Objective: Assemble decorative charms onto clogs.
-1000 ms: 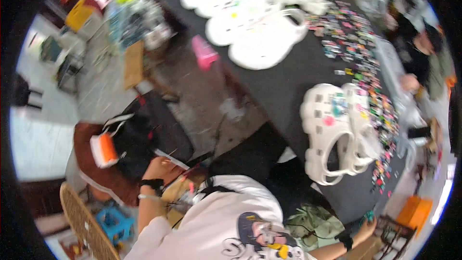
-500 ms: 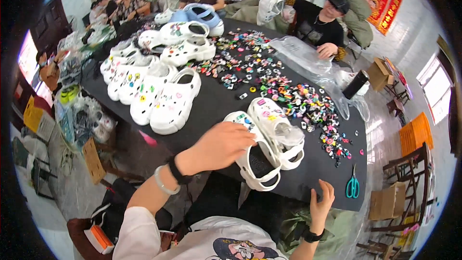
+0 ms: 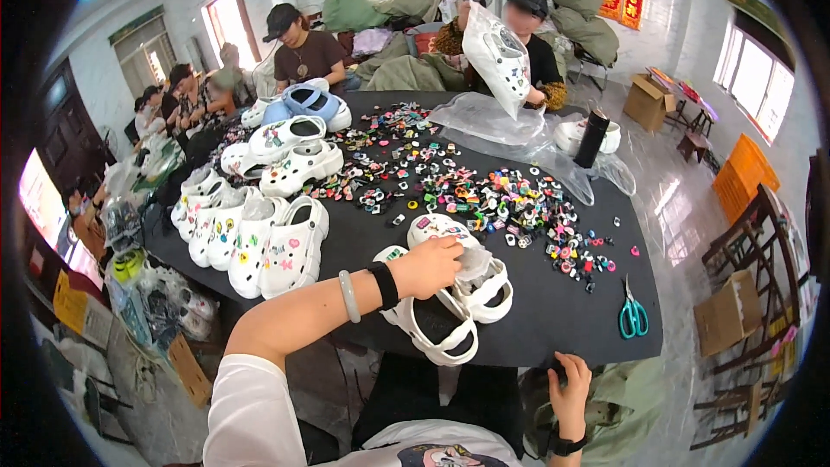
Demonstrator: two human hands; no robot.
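Two white clogs lie side by side before me, with charms on their uppers: the left clog (image 3: 405, 317) and the right clog (image 3: 435, 227). Crumpled translucent filling (image 3: 473, 265) sits in the right clog's opening. My left hand (image 3: 430, 267) is over the pair, its fingers bent together at the right clog's upper; whatever they pinch is hidden. At the table's near edge, my right hand (image 3: 571, 387) holds nothing, its fingers loosely apart. Several loose colourful charms (image 3: 510, 199) are spread beyond the clogs.
More decorated white clogs (image 3: 294, 246) stand at left, with a blue pair (image 3: 313, 102) behind. Teal scissors (image 3: 633, 316) lie at right, near a black bottle (image 3: 591, 140) and clear plastic (image 3: 484, 121). Across the black table (image 3: 553, 316), a person lifts a bagged clog (image 3: 499, 60).
My left hand has shifted from the left clog's toe onto the right clog's upper. The view has tilted up. Across the table, the person has brought the bagged clog lower, both hands at it.
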